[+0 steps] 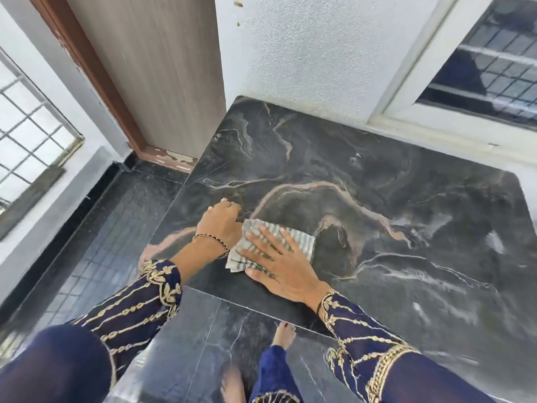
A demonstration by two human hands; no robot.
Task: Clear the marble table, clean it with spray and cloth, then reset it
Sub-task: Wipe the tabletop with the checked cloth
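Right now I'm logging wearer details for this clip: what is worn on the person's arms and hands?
Both arms wear sheer navy sleeves with gold embroidered chains and leaf-trimmed cuffs. The left hand has a thin gold and dark beaded bracelet at the wrist. The right hand shows a small dark tattoo near the thumb and a thin dark thread at the wrist.
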